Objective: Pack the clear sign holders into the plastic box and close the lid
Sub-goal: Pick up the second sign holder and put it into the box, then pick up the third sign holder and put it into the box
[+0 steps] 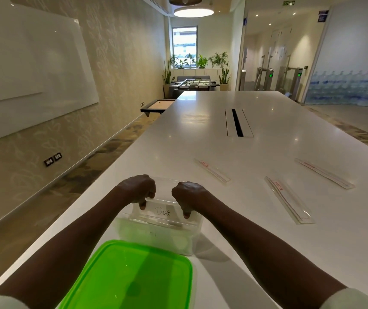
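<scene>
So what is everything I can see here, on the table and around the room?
sign holder marked "Dog": one, clear, held upright over the box by both hands
plastic box: one, clear, open, near table edge
lid: one, green, lying off the box, nearest the camera
loose sign holders: three, clear with red labels, flat on the table to the right
table: one, white, long, with a cable slot
whiteboard: one, white, left wall
foosball table: one, dark, far end
potted plants: several, green, by the window
left hand: gripping the holder's left end
right hand: gripping its right end
</scene>
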A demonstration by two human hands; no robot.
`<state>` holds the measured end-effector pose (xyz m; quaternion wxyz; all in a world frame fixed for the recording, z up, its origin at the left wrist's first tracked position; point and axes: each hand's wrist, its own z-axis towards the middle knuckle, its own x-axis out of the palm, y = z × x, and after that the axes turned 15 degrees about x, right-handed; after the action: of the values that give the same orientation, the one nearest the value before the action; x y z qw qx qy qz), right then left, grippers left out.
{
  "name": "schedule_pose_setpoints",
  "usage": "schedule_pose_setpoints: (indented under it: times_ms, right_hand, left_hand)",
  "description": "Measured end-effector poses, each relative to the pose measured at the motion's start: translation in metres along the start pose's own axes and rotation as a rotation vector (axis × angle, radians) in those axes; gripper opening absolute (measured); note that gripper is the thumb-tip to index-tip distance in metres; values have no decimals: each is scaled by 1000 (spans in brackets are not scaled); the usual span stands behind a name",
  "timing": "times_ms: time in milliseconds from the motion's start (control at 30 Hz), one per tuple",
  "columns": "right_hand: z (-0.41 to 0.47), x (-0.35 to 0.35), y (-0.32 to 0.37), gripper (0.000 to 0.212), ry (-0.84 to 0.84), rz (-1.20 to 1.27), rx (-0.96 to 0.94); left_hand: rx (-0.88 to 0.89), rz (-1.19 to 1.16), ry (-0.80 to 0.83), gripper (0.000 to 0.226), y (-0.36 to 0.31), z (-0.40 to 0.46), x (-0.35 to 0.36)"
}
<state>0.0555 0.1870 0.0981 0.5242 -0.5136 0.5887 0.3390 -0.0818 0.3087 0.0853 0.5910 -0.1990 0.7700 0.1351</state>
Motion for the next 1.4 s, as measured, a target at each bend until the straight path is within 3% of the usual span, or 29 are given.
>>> schedule_pose_setpoints:
  times_ms: [200,400,500,767,967,1233,1400]
  right_hand:
    - [0,3,-1,48,1,25,-14]
    - [-12,-5,-10,39,-68,178,-38]
    - [-23,-16,-19,34,-154,240,-39]
    - [-65,-39,-59,36,-419,388,-16]
    - [-100,-29,-112,28,-516,493,95]
    - [-144,26,-191,31,-499,547,277]
    - [-167,61,-235,16,-504,617,445]
  left_hand:
    - [-5,-1,-14,46,-3,-1,1]
    - [-15,-149,-113,35,-8,-4,-21]
    - [-5,-210,-231,22,-23,-9,-47]
    - [194,-219,-613,24,-96,-3,-93]
    - [325,-295,-807,20,-163,24,-98]
    - [380,-513,-785,18,-237,70,-73]
    - [314,-625,-767,16,-266,100,-54]
